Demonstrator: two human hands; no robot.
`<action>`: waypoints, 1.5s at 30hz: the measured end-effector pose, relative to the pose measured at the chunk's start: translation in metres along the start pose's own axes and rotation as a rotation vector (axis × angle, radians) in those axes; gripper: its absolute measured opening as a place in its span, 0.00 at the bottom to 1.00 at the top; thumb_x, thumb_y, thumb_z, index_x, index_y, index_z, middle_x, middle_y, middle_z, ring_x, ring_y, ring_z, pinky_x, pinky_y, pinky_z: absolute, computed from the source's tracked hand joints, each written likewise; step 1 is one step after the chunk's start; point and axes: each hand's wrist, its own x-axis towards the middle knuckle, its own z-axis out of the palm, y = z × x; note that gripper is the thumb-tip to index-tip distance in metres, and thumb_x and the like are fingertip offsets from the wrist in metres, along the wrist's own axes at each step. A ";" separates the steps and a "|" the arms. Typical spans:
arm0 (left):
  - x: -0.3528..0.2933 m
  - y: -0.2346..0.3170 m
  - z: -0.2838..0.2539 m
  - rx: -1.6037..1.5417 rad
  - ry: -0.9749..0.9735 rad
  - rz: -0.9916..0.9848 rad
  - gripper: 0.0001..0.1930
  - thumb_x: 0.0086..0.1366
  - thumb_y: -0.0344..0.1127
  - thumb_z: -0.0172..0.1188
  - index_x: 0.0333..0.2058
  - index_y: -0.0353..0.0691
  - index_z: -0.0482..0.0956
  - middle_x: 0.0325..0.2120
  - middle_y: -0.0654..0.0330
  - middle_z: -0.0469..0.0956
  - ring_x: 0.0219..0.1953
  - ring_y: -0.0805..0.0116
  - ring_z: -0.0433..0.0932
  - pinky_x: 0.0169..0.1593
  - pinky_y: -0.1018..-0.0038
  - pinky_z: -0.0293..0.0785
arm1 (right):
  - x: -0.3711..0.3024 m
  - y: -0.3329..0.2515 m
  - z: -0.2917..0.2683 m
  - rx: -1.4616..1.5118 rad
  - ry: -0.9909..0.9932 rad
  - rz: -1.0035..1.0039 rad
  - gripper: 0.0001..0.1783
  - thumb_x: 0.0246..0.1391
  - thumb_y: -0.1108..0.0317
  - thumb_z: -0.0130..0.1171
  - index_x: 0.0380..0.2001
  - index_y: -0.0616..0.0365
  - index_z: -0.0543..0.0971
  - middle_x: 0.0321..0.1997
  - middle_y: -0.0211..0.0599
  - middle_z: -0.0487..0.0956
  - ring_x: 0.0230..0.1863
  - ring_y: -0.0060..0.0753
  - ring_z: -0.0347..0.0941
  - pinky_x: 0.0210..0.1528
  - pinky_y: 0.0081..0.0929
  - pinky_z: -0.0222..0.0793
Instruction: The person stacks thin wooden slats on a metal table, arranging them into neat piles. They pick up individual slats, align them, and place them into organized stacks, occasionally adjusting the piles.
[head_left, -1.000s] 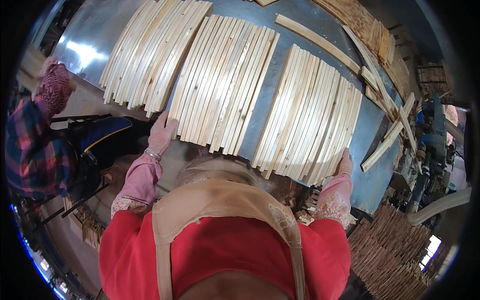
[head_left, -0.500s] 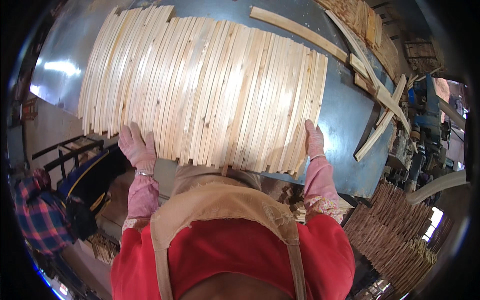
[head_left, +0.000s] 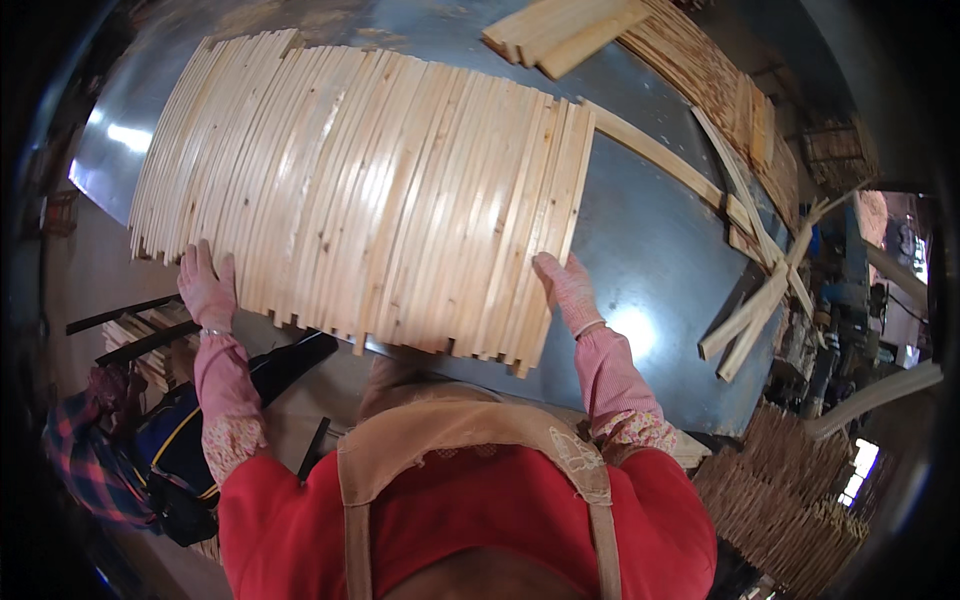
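A wide row of pale wooden strips [head_left: 350, 200] lies side by side on a smooth metal-topped table [head_left: 660, 270], their near ends uneven. My left hand [head_left: 208, 288], in a pink glove, rests with outstretched fingers on the strips' near ends, toward the left. At the row's right end my right hand [head_left: 572, 290], gloved alike, lays its extended fingers against the outermost strip. The undersides of both hands are hidden.
Beyond the row lie several wider boards [head_left: 565, 35] and a long slat [head_left: 655, 155]. Crossed offcuts [head_left: 760, 300] sit at the table's right. Machinery [head_left: 840, 300] and stacked sticks [head_left: 790, 490] stand farther right. Someone in a plaid shirt [head_left: 95, 460] is at lower left.
The row of strips has slid left along the table, with both my hands moving along with it. The view has shifted, so wider boards now show at the far side.
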 end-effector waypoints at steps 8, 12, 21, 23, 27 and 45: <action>0.056 0.051 -0.024 -0.815 0.011 -0.068 0.36 0.68 0.46 0.69 0.67 0.29 0.73 0.68 0.40 0.74 0.70 0.42 0.71 0.74 0.55 0.66 | 0.029 -0.033 0.238 -0.165 -0.450 -0.039 0.38 0.62 0.52 0.69 0.66 0.68 0.76 0.60 0.48 0.85 0.60 0.41 0.80 0.66 0.34 0.72; 0.043 0.131 -0.062 -0.691 -0.073 0.314 0.32 0.70 0.46 0.64 0.66 0.32 0.74 0.65 0.41 0.76 0.69 0.39 0.69 0.72 0.53 0.65 | 0.034 -0.065 0.332 -0.332 -0.553 -0.071 0.40 0.58 0.49 0.68 0.64 0.69 0.76 0.59 0.57 0.85 0.61 0.50 0.82 0.66 0.39 0.73; 0.053 0.123 -0.042 -0.505 -0.028 0.422 0.27 0.74 0.44 0.60 0.63 0.31 0.75 0.61 0.36 0.76 0.64 0.35 0.71 0.70 0.48 0.65 | 0.069 -0.096 0.380 -0.738 -0.721 -0.404 0.32 0.60 0.44 0.62 0.56 0.58 0.80 0.52 0.58 0.86 0.56 0.65 0.81 0.59 0.50 0.75; 0.047 0.130 -0.047 -0.404 -0.072 0.408 0.27 0.74 0.43 0.61 0.64 0.30 0.74 0.64 0.37 0.74 0.66 0.34 0.70 0.71 0.48 0.64 | 0.061 -0.114 0.327 -0.838 -0.711 -0.434 0.33 0.62 0.43 0.61 0.60 0.55 0.78 0.57 0.55 0.83 0.58 0.64 0.79 0.63 0.50 0.74; 0.009 0.163 -0.047 -0.411 -0.071 0.207 0.30 0.73 0.42 0.64 0.67 0.30 0.72 0.69 0.38 0.70 0.70 0.35 0.67 0.73 0.49 0.62 | 0.118 -0.076 0.146 -0.910 -0.206 -0.648 0.38 0.61 0.44 0.64 0.67 0.55 0.76 0.68 0.54 0.77 0.68 0.60 0.72 0.72 0.49 0.68; -0.197 0.709 -0.114 -1.654 -0.906 0.207 0.36 0.78 0.47 0.61 0.74 0.27 0.64 0.64 0.45 0.78 0.66 0.54 0.76 0.72 0.61 0.68 | 0.078 -0.054 -0.309 -0.649 0.149 -0.184 0.31 0.63 0.46 0.65 0.64 0.48 0.78 0.55 0.65 0.82 0.60 0.57 0.80 0.65 0.52 0.72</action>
